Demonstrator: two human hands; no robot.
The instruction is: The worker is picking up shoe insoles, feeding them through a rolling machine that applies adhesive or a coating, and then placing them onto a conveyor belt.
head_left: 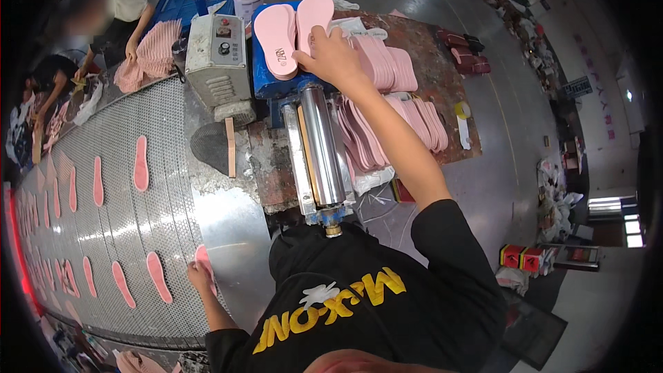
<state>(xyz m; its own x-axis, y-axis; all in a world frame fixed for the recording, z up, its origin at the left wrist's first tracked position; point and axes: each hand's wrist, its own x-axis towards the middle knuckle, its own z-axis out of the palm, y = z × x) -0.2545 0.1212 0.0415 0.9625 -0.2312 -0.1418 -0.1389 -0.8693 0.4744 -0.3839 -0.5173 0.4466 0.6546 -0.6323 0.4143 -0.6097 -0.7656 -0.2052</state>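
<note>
At the machine's far end, my right hand [330, 56] reaches over a stack of pink insoles [315, 15], its fingers curled on the near end of the top insole. A second stack of pink insoles [274, 33] lies beside it to the left, on the blue machine top. Low on the left, my left hand [201, 278] grips a pink insole [203, 257] by its side at the edge of the mesh conveyor belt [131, 228]. Between my arms is a shiny metal roller [323, 148]. The right palm hides part of the insole beneath it.
A grey control box [219, 55] stands left of the machine. Several insoles, such as one pink insole [141, 164], lie spaced on the belt. More piled insoles [387, 65] cover the worn bench at right. Another person [124, 10] handles pink ribbed cloth [155, 48] at upper left.
</note>
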